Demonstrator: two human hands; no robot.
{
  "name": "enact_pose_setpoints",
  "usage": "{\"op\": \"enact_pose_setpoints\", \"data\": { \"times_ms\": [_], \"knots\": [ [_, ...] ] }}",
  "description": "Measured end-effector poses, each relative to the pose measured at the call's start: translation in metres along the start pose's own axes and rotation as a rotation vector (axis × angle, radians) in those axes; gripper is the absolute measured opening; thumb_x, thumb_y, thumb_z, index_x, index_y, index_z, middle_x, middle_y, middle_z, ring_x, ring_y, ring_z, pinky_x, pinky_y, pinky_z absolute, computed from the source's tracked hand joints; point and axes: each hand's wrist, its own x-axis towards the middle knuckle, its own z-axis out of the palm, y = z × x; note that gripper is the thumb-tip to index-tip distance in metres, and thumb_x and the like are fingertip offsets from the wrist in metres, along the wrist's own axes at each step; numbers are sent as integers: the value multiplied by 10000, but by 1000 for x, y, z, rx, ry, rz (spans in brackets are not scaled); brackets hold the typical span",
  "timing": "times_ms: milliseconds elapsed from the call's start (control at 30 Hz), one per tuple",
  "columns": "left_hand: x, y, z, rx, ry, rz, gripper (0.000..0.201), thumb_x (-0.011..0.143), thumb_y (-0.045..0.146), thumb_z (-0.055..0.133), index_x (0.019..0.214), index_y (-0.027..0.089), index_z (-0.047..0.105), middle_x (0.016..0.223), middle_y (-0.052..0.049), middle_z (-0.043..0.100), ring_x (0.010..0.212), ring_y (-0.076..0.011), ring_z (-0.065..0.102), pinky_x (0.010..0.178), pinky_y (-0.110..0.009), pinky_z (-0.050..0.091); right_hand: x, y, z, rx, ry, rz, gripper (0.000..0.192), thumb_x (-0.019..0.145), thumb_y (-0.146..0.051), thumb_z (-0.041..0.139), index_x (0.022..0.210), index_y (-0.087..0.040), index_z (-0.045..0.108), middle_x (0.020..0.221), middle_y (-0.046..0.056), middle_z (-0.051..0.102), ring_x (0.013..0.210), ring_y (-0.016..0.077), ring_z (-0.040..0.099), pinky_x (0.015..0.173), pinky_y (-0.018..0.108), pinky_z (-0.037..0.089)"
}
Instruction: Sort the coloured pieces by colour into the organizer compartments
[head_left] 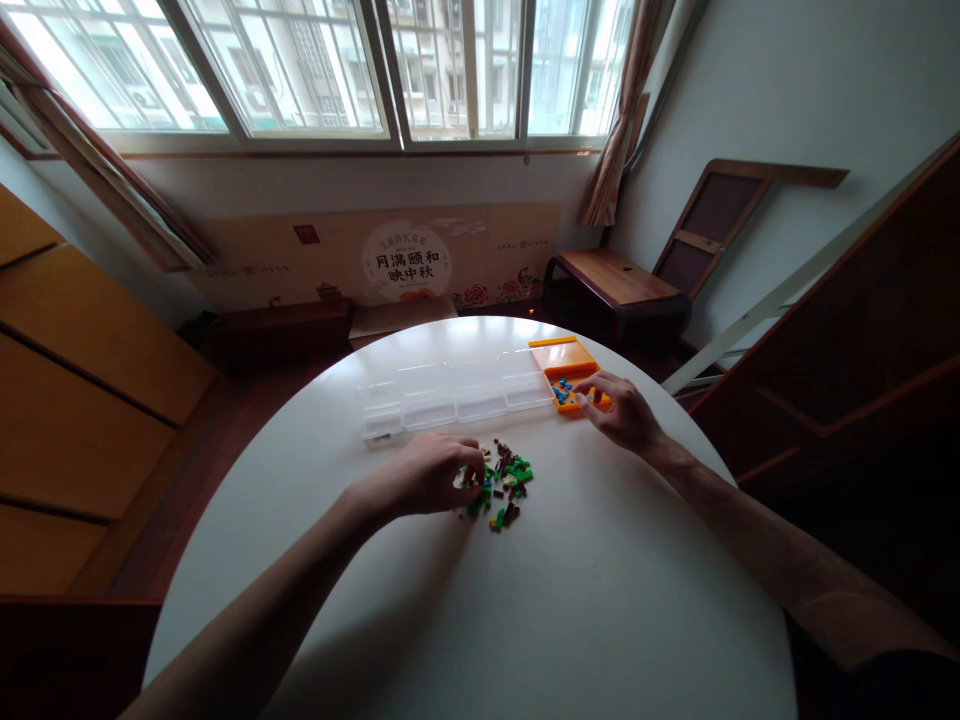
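A loose pile of small toy building bricks [517, 470], green, brown, cream and a little blue, lies mid-table. At its left side is my left hand [442, 472], with fingers curled down and thumb close to the index finger. A bit of blue shows by those fingertips; whether it is held I cannot tell. My right hand [619, 410] is over an orange lidded box [564, 372], thumb and index tips close together in a pinch. Anything between them is too small to make out. Several blue bricks [562, 388] lie in the box's front part.
A row of clear plastic boxes [456, 405] with raised lids stands left of the orange box. All of this rests on a round white table [600, 600]. Beyond its far edge are a wooden chair [622, 278], a printed cardboard panel [300, 250] and a window.
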Motion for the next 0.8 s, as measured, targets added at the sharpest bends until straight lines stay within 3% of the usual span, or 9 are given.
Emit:
{"op": "enact_pose_setpoints", "data": {
  "times_ms": [300, 467, 800],
  "knots": [
    [-3, -1, 1, 8, 32, 38, 104, 919, 201, 720, 819, 230, 720, 923, 6, 772, 764, -144, 673, 656, -289, 337, 0, -19, 15, 31, -26, -62, 91, 1031, -268, 670, 1012, -242, 756, 1041, 56, 789, 948, 256, 746, 941, 423, 528],
    [-4, -2, 5, 27, 46, 30, 160, 938, 185, 681, 782, 219, 698, 893, 4, 766, 722, -134, 636, 627, -296, 298, 0, -32, 25, 46, -44, -95, 87, 1026, -251, 680, 1031, -247, 766, 1060, 52, 788, 953, 252, 742, 996, 426, 526],
    [-3, -5, 3, -40, -1, 22, 132, 954, 157, 677, 862, 230, 736, 944, 8, 774, 768, -135, 674, 656, -276, 353, -12, -36, 43, 82, -38, -169, 94, 1011, -194, 665, 980, -245, 738, 943, 26, 769, 838, 217, 706, 928, 405, 509]
  ]
}}
